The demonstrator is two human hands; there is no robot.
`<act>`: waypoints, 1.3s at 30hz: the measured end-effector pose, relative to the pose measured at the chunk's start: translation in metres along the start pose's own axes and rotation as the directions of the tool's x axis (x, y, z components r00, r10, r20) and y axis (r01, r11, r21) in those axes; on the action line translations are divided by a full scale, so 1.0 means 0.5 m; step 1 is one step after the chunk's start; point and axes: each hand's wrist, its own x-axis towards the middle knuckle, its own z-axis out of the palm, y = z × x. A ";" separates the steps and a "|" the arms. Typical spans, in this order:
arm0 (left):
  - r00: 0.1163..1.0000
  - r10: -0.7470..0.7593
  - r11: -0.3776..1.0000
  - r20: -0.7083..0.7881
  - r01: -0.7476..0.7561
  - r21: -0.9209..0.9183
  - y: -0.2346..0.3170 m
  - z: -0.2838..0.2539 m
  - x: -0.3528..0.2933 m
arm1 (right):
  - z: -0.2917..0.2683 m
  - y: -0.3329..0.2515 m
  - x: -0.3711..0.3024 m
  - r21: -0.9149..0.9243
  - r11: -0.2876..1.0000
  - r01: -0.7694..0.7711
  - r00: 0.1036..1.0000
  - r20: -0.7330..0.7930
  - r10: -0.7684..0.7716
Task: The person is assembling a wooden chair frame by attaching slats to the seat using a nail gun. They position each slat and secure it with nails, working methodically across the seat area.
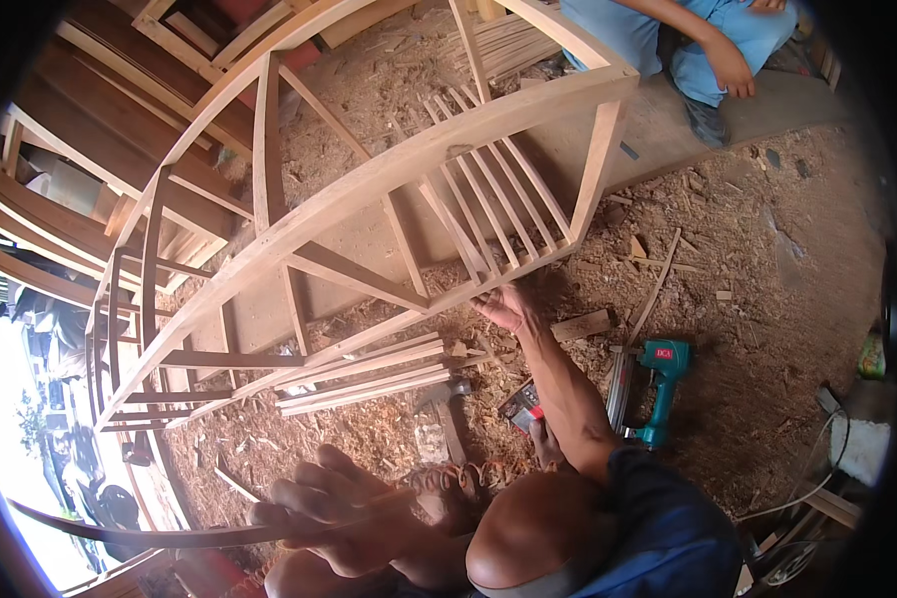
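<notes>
Close to the camera at the lower left, my left hand is closed around a thin wooden strip that runs out toward the left edge. My right hand reaches forward to a large curved wooden frame, its fingers bent against the near lower rail. Beside that hand, several narrow slats stand side by side in the frame's right end. The slats' lower ends meet the rail. What the right fingertips press behind the rail is partly hidden.
A teal nail gun lies right of my forearm. Near my foot are a hammer, a black-and-red box and a coiled hose. Loose slats lie before the frame. Another person's hand rests at upper right. Shavings cover the floor.
</notes>
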 end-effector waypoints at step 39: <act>0.873 -0.006 0.993 -0.488 0.065 0.103 -0.078 0.071 -0.013 | 0.001 -0.037 -0.201 -0.995 0.008 0.101 0.775 0.074 -0.628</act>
